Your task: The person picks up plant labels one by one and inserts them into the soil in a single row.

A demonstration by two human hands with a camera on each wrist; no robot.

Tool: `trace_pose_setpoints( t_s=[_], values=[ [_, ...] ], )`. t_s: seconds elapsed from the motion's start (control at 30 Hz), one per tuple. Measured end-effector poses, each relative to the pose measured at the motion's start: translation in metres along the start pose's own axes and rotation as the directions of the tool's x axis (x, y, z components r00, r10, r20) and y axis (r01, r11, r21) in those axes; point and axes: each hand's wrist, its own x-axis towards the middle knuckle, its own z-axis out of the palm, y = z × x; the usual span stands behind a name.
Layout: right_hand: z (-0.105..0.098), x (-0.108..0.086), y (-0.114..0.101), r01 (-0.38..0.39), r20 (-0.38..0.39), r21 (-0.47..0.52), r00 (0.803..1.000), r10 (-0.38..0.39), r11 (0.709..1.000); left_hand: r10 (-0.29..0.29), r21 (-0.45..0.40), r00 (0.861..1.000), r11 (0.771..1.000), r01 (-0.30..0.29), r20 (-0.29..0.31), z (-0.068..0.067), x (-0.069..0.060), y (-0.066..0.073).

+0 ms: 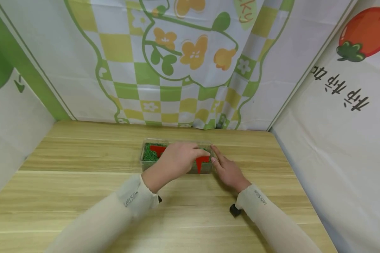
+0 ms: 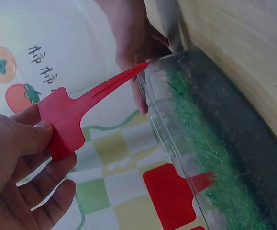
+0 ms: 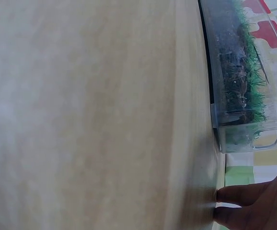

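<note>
My left hand (image 1: 177,158) is above a clear plastic box (image 1: 145,166). Between thumb and fingers it pinches the wide head of a red T-shaped plant label (image 2: 64,122). The label's pointed stem is in the air, over the box's right end. Inside the box, green grass (image 2: 191,115) covers dark soil. Another red label (image 2: 169,196) stands in the grass toward the left, its stem partly hidden. My right hand (image 1: 229,172) is at the box's right end, fingers extended beside the wall; in the right wrist view two fingertips (image 3: 229,194) touch the table.
The box stands on a light wooden table (image 1: 183,218), toward its back edge. A checked, flowered curtain (image 1: 177,88) hangs behind it. White printed panels (image 1: 335,130) close in both sides.
</note>
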Motion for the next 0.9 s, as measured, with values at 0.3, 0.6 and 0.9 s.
trace_pose_setpoints(
  t_s=[0.3, 0.6, 0.9],
  values=[
    [0.001, 0.0, 0.0, 0.015, 0.0, 0.0, 1.0, -0.015, 1.0, -0.054, 0.02, 0.996, 0.998, 0.052, 0.064, -0.005, 0.012, -0.006],
    [0.001, 0.0, -0.001, 0.013, -0.004, 0.003, 1.0, -0.013, 1.0, -0.088, 0.017, 0.994, 0.996, 0.088, 0.057, -0.001, 0.025, -0.012],
    [-0.001, -0.002, -0.002, 0.013, -0.004, -0.003, 1.0, -0.013, 1.0, -0.097, 0.09, 0.991, 0.992, 0.089, 0.087, 0.015, 0.034, -0.015]
  ],
)
